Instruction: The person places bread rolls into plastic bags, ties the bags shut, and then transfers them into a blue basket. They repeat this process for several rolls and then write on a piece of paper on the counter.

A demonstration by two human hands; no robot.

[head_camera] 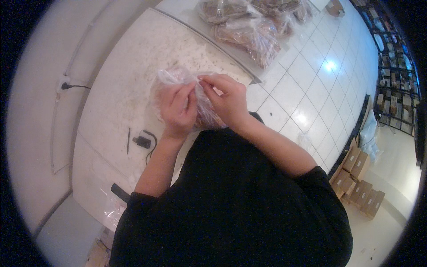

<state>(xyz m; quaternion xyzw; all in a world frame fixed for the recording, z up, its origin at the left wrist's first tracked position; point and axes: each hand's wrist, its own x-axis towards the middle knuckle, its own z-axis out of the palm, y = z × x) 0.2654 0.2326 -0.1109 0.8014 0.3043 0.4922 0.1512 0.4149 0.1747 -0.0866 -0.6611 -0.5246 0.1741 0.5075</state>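
A clear plastic bag [210,113] with brownish-pink contents lies on the white table [116,90] close to my body. Its gathered top is pinched between the fingertips of my left hand [180,105] and my right hand [227,96], which almost meet. Both hands grip the plastic itself, not what is inside. My hands cover part of the bag, and I cannot tell exactly what it contains.
A power adapter [142,142] with its cable, a thin dark stick [128,141] and a dark oblong object [120,192] lie on the table's left part. More filled plastic bags [250,36] rest beyond the table's far edge. Cardboard boxes [357,187] stand at right.
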